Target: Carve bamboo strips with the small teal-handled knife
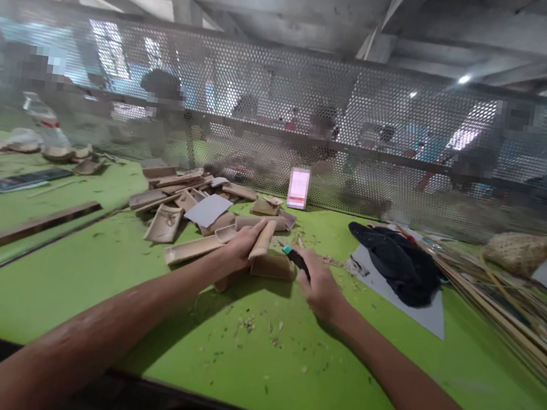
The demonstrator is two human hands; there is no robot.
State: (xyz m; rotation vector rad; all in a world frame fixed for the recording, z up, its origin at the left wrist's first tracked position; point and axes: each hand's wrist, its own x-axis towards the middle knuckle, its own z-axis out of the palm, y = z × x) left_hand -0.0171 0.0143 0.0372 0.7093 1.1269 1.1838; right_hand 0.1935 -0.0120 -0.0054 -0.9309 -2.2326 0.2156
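Observation:
My left hand [241, 249] is closed on a split bamboo piece [263, 240], which is held tilted above the green table [213, 358]. In my right hand [319, 284] is a utility knife [298, 260] with a black and teal handle; its teal end points toward the bamboo, and I cannot make out the blade. Under the held piece lies another curved bamboo piece [274, 267]. A pile of cut bamboo pieces [163, 223] spreads beyond and left of my left hand, with a white paper scrap [209, 210] on it. Small shavings [248, 323] lie in front of my hands.
A lit phone [298, 188] stands against the perforated metal screen [279, 85]. To the right are black cloth [399, 265] on white paper and long bamboo strips [507, 303]. Leftward lie a wooden bar [22, 232] and a plastic bottle [46, 123]. People sit beyond the screen.

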